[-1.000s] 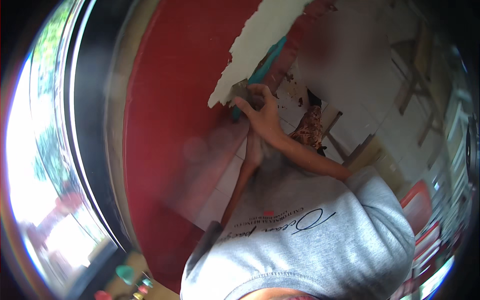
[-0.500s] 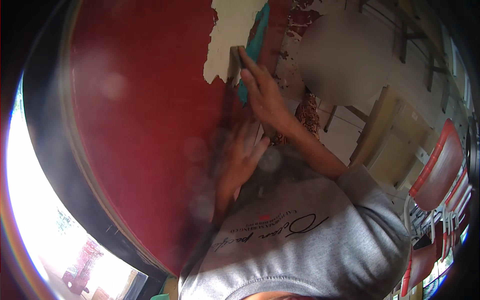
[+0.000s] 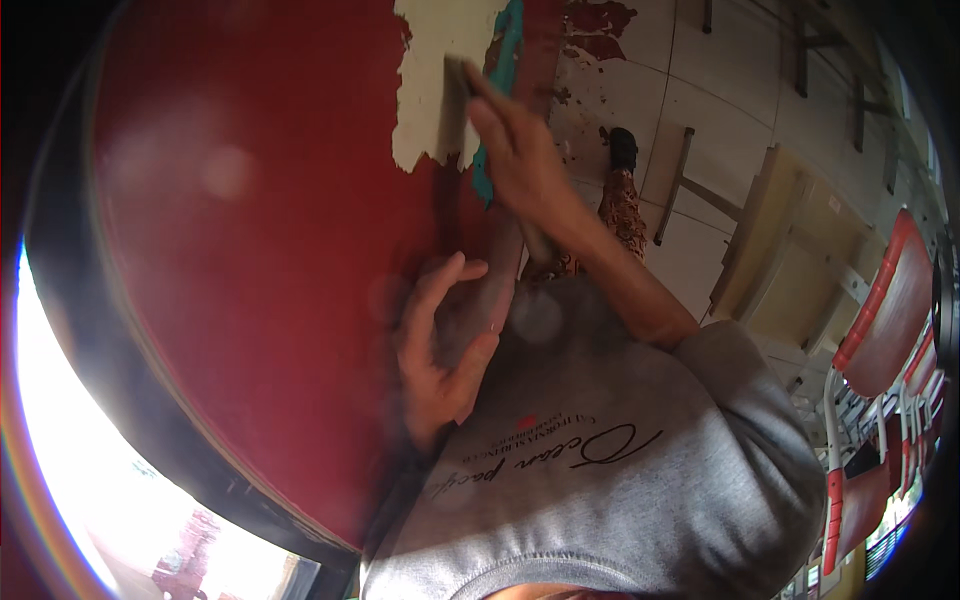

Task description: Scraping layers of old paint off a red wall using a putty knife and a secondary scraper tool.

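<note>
My right hand is closed around a scraper, whose handle end shows below the palm. Its thin dark blade is at the cream bare patch where red paint has come off the wall. A ragged teal strip runs along the right side of that patch. Lower down, my left hand is held in front of the red surface, thumb and fingers apart and bent, with nothing in it. Whether it touches the wall I cannot tell.
Red and dark paint flakes lie on the pale tiled floor. To the right are a wooden desk and several red chairs. A bright opening with a dark frame is at the left. My patterned trouser leg shows below.
My right hand with the scraper has moved slightly up and left over the cream patch. My left hand has dropped lower and left, its fingers now more bent. The view has shifted a little.
</note>
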A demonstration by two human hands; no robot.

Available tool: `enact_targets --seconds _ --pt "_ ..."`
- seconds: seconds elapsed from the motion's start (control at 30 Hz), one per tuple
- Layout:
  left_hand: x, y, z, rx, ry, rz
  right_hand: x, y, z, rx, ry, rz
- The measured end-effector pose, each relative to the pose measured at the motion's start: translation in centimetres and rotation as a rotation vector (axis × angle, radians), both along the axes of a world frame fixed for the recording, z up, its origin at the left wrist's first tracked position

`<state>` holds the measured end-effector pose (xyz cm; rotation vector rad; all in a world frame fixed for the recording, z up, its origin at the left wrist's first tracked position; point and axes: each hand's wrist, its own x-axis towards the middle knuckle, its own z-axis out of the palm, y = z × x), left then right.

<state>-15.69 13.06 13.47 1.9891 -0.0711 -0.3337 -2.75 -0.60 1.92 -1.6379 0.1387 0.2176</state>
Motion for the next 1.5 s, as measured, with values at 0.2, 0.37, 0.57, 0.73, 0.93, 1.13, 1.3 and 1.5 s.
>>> enact_targets --seconds 0.2,0.37,0.57,0.73,0.93,1.13,1.3,1.5 --pt "-1.4 0.1 -0.5 -0.032 -0.023 0.027 1.1 -0.6 -0.6 0.126 -0.085 -0.053" --pt "-0.1 0.0 -1.2 -0.102 -0.063 0.038 2.3 0.2 -3.4 0.037 -0.247 -0.078" --pt "0.4 -0.7 -1.9 -0.04 -0.088 0.034 3.4 -0.5 -3.4 0.262 0.051 -0.042" --pt "0.8 -1.5 -2.1 0.03 -0.077 0.071 6.5 -2.7 -2.2 0.454 0.444 -0.047" --pt "7.1 -4.0 -1.5 0.03 -0.207 -0.04 8.1 -3.7 -3.4 0.494 0.516 -0.014" --pt "13.0 -5.9 0.8 -0.029 -0.402 0.058 6.2 -5.5 -0.7 0.651 0.588 0.081" --pt "15.4 -5.7 -0.3 0.062 -0.286 -0.013 6.4 -4.8 -1.2 0.569 0.496 0.071" --pt "15.3 -5.6 -1.8 -0.002 -0.183 -0.064 6.4 -3.1 -2.1 0.483 0.39 -0.046"
